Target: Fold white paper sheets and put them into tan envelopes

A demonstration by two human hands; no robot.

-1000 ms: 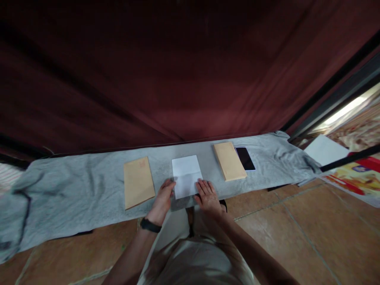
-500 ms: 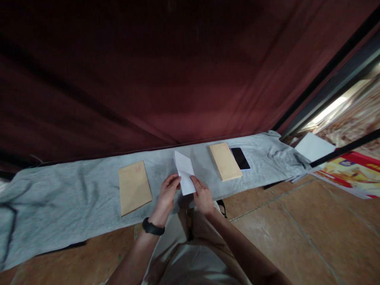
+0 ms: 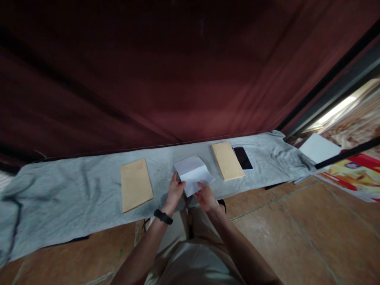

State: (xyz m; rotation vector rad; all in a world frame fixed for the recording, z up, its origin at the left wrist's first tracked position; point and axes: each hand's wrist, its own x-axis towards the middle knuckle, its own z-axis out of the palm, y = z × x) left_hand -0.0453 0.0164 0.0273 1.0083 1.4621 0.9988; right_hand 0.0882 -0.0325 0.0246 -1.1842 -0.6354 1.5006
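A creased white sheet of paper (image 3: 194, 174) is held between my hands above the grey cloth. My left hand (image 3: 175, 189) pinches its left edge, thumb on top. At the lower right edge, my right hand (image 3: 205, 197) grips the sheet, with some of its fingers hidden underneath. To the left lies a brown envelope (image 3: 136, 185) with a small reddish print near its top corner. On the right rests a thicker stack of brown envelopes (image 3: 228, 161), close to my right hand but apart from it.
A dark phone (image 3: 242, 158) lies beside the envelope stack. The grey cloth (image 3: 89, 194) covers a long narrow bench against a dark red curtain (image 3: 178, 87). Off the right end are a white sheet (image 3: 319, 148) and a colourful printed box (image 3: 353, 174). Tiled floor (image 3: 267, 229) shows below.
The white paper was folded narrow and has been opened out wider, its creases now showing. My hands have shifted slightly and moved with its edges. The envelopes stay in place.
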